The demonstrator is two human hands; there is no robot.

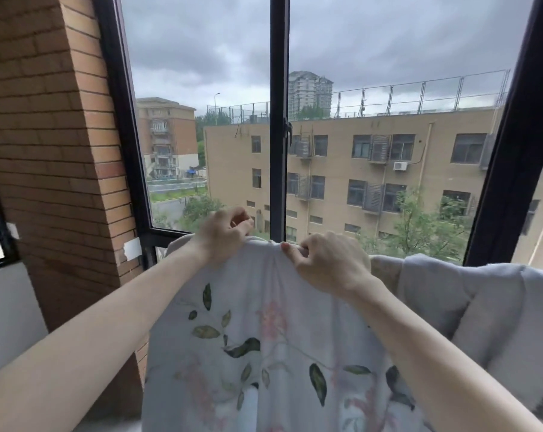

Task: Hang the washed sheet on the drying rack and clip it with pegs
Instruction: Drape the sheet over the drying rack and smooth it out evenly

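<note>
Two hands work at the top edge of a pale sheet [264,353] printed with green leaves and faded pink flowers, and that sheet fills the lower middle of the view, hanging down toward the camera from a gathered fold held up in front of a tall window [388,88] with dark frames. To the right, a plain grey cloth [482,307] is already draped over something at about the same height, just beside the sheet; the rack itself is hidden under the fabric, so I cannot tell where its bar runs. A brick pillar [52,135] stands on the left. The right hand [326,263] has its fingers curled round a bunched bit of the top edge, thumb pressed against it. The left hand [225,233] sits a little higher and close by, fingertips pinched together at the same fold; whether they hold only cloth or also a peg is too small to tell, and no peg shows clearly anywhere. The step in hand looks like settling the top edge before clipping. To do it well, the hands probably ought to move apart along the edge and pull the gathers flat, so the cloth lies in one smooth layer over the bar with an even overhang, and clip only once the fold is flat, or it may dry creased and slip.
</note>
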